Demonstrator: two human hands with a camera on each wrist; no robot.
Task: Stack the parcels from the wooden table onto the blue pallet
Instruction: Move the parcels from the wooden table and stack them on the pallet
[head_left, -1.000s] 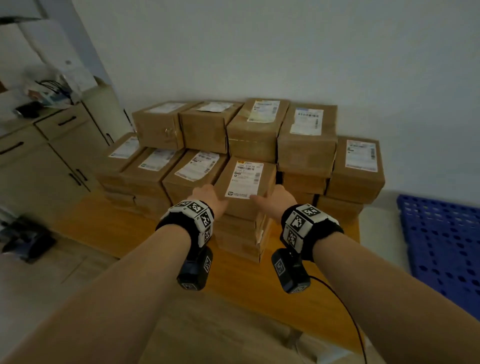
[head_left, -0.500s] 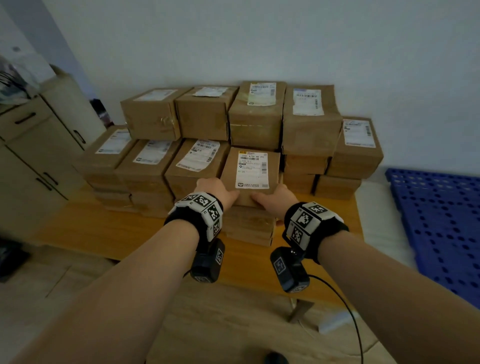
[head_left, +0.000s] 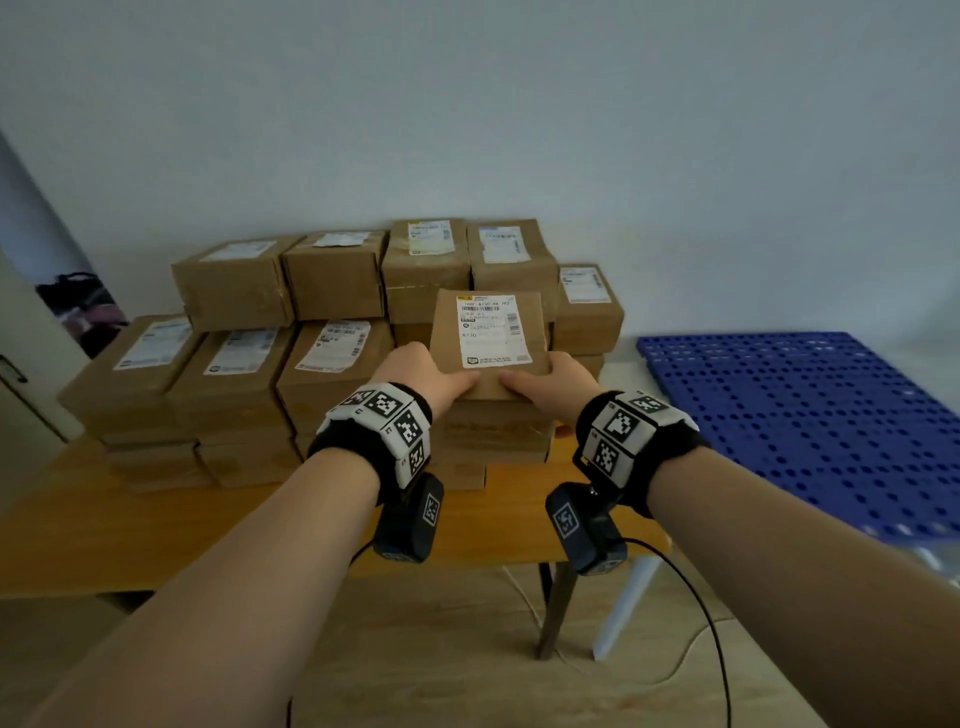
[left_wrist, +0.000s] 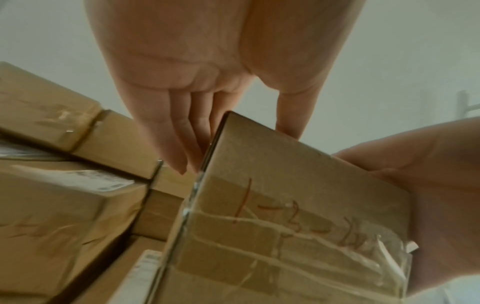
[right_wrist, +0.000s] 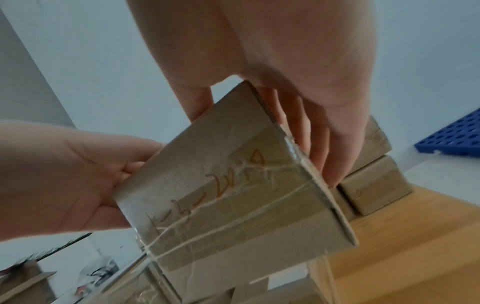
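Progress nil in the head view: blue pallet (head_left: 810, 415) bare where seen, wooden table (head_left: 156, 525) stacked, one parcel (head_left: 491, 345) raised; wrist views confirm left hand (left_wrist: 197, 82) and right hand (right_wrist: 280, 67) clasping its sides.
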